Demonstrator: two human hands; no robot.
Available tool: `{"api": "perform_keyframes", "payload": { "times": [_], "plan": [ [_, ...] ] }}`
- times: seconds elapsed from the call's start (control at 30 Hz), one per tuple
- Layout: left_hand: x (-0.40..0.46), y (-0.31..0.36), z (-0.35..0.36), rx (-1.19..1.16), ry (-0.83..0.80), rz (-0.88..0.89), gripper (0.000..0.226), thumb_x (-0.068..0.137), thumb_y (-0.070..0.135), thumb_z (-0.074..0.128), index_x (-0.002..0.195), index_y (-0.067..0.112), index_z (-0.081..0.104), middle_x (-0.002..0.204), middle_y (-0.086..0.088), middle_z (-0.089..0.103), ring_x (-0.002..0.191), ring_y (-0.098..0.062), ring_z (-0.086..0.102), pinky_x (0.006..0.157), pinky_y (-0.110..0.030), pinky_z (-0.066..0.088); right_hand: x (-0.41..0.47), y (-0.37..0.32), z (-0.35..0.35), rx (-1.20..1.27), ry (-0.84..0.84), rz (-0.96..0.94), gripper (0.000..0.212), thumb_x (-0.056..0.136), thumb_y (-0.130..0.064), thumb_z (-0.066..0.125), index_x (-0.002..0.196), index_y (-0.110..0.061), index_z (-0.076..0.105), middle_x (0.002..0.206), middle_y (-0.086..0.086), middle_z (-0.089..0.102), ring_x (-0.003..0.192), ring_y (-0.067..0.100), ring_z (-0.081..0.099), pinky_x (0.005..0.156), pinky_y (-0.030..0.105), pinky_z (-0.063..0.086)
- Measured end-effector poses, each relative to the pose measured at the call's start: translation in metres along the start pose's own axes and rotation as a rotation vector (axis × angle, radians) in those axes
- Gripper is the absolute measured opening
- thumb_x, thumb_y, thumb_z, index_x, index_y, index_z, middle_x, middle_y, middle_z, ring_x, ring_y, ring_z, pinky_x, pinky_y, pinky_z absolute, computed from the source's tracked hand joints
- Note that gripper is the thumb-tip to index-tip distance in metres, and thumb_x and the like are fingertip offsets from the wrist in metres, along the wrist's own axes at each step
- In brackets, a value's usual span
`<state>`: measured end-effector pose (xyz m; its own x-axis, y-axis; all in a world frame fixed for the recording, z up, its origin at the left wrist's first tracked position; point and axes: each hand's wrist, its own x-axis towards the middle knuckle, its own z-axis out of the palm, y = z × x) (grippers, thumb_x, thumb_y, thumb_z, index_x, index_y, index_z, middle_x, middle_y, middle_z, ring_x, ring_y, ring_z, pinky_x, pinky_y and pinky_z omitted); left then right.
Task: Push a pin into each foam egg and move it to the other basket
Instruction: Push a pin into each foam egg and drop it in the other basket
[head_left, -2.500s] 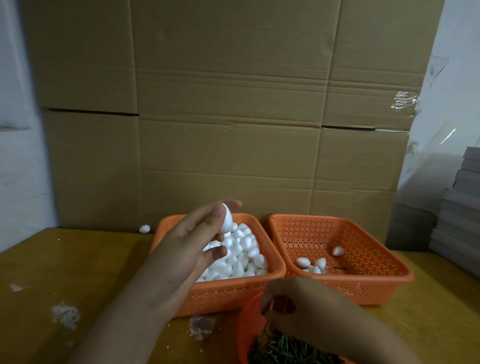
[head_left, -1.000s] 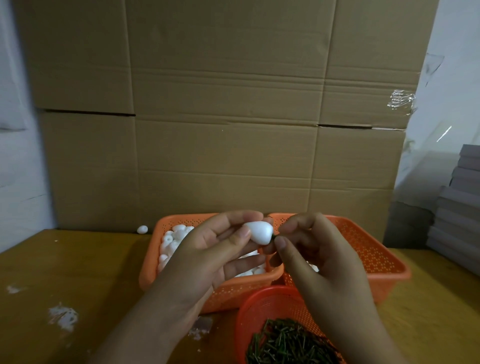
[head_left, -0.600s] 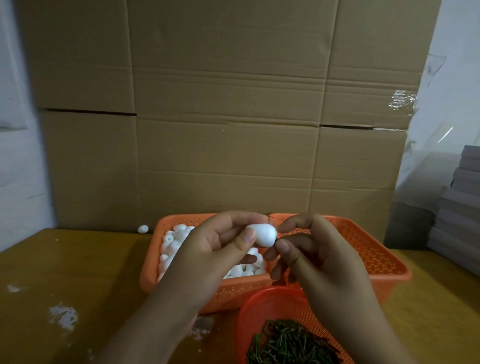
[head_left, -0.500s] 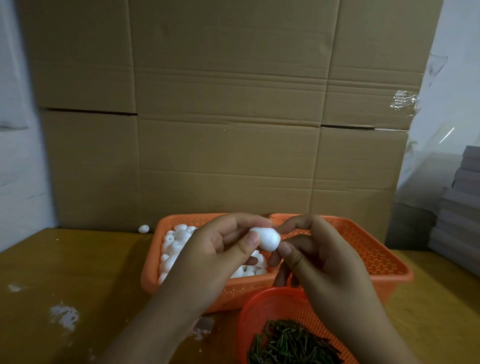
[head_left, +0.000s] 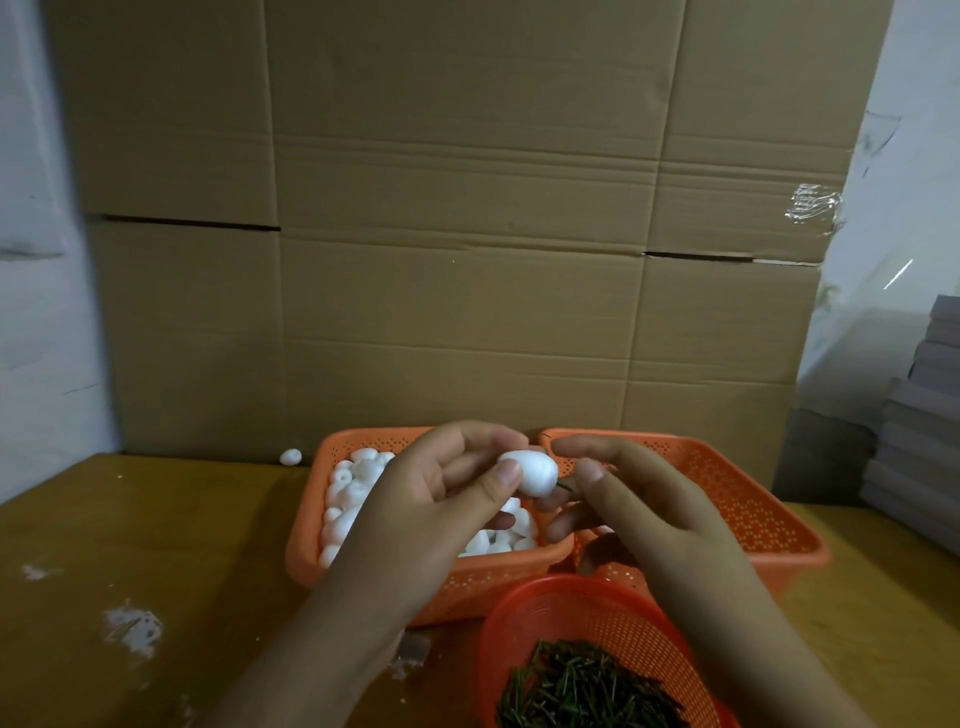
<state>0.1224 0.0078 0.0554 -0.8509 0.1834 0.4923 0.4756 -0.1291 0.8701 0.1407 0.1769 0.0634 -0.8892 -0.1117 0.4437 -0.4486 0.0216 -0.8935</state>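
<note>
A wooden table (head_left: 156, 545) stands before stacked cardboard boxes (head_left: 467, 234). The left basket (head_left: 306, 525) holds many foam eggs (head_left: 358, 483); the right basket (head_left: 753, 499) sits beside it, its contents hidden. A near round basket (head_left: 587, 603) holds dark pins (head_left: 582, 691). Above the baskets, the left hand (head_left: 431, 509) grasps an egg (head_left: 530, 470); the right hand (head_left: 639, 509) pinches a pin (head_left: 563, 486) at its end.

Both my forearms reach forward and my hands meet in front of me. My left hand (head_left: 431, 512) is curled, thumb and fingertips pinching. My right hand (head_left: 639, 512) sits just beside it, thumb and forefinger pinched together.
</note>
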Motion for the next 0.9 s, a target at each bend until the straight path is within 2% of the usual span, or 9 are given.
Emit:
{"api": "perform_keyframes", "payload": {
  "times": [0.1,0.2,0.27,0.33,0.4,0.53,0.67,0.73,0.9],
  "plan": [
    [0.0,-0.002,0.001,0.046,-0.003,-0.012,0.017,0.089,0.009,0.062,0.101,0.017,0.069,0.097,0.003,0.076,0.091,-0.007,0.07,0.072,-0.018,0.055,0.002,0.003,0.0,-0.024,-0.036,0.022,0.044,0.066,-0.037,0.065,0.103,-0.015,0.065,0.074,0.007,0.071,0.067,0.015,0.067,0.052,0.021,0.048],
    [0.0,-0.005,0.001,0.149,-0.011,-0.017,0.02,0.09,0.012,0.061,0.105,0.023,0.07,0.105,0.009,0.073,0.099,-0.006,0.068,0.085,-0.028,0.056,0.004,0.007,-0.003,-0.056,-0.044,0.031,0.04,0.065,-0.038,0.068,0.098,-0.016,0.067,0.074,0.008,0.071,0.068,0.014,0.067,0.054,0.021,0.048],
    [0.001,-0.01,-0.001,0.2,0.015,-0.026,0.023,0.09,0.017,0.061,0.109,0.029,0.068,0.107,0.013,0.072,0.101,-0.005,0.067,0.086,-0.027,0.054,0.005,0.01,-0.007,-0.068,-0.009,0.046,0.037,0.065,-0.039,0.069,0.095,-0.018,0.068,0.076,0.009,0.071,0.067,0.014,0.068,0.053,0.022,0.049],
    [0.004,-0.018,-0.007,0.292,0.066,-0.038,0.023,0.091,0.02,0.061,0.108,0.036,0.065,0.105,0.015,0.071,0.099,-0.001,0.066,0.084,-0.021,0.052,0.009,0.018,-0.015,-0.156,0.081,0.049,0.025,0.069,-0.035,0.074,0.09,-0.022,0.068,0.075,0.007,0.072,0.064,0.013,0.068,0.053,0.023,0.05],
    [0.007,-0.026,-0.017,0.512,0.113,-0.049,0.021,0.091,0.027,0.061,0.104,0.043,0.063,0.103,0.021,0.068,0.096,0.007,0.062,0.081,-0.016,0.05,0.013,0.028,-0.027,-0.345,0.209,0.041,0.012,0.077,-0.033,0.072,0.086,-0.028,0.066,0.073,-0.002,0.071,0.062,0.009,0.068,0.053,0.023,0.051],
    [0.011,-0.042,-0.045,1.073,0.068,-0.115,0.017,0.092,0.042,0.053,0.108,0.047,0.058,0.111,0.027,0.06,0.098,0.006,0.057,0.084,-0.028,0.05,0.018,0.048,-0.059,-0.718,0.391,0.04,0.014,0.08,-0.048,0.066,0.084,-0.038,0.058,0.067,-0.012,0.066,0.061,-0.004,0.062,0.051,0.021,0.045],
    [0.013,-0.053,-0.065,1.144,0.017,-0.265,0.01,0.091,0.047,0.054,0.1,0.049,0.057,0.113,0.02,0.061,0.099,-0.002,0.058,0.085,-0.03,0.05,0.021,0.064,-0.078,-0.867,0.418,0.098,0.015,0.081,-0.048,0.065,0.091,-0.038,0.058,0.077,-0.016,0.065,0.066,-0.002,0.061,0.058,0.028,0.053],
    [0.013,-0.057,-0.07,1.202,-0.006,-0.292,0.015,0.091,0.048,0.054,0.104,0.047,0.058,0.115,0.017,0.061,0.1,-0.004,0.058,0.085,-0.03,0.049,0.022,0.068,-0.081,-0.895,0.408,0.126,0.019,0.082,-0.047,0.064,0.096,-0.035,0.06,0.078,-0.017,0.064,0.067,-0.002,0.061,0.059,0.03,0.055],
    [0.014,-0.065,-0.071,1.323,-0.081,-0.347,0.027,0.091,0.057,0.048,0.115,0.047,0.054,0.127,0.016,0.056,0.098,-0.006,0.055,0.069,-0.024,0.038,0.023,0.079,-0.083,-0.925,0.338,0.183,0.034,0.086,-0.049,0.06,0.116,-0.033,0.056,0.09,-0.016,0.064,0.076,0.001,0.061,0.063,0.029,0.055]
  ]
}}
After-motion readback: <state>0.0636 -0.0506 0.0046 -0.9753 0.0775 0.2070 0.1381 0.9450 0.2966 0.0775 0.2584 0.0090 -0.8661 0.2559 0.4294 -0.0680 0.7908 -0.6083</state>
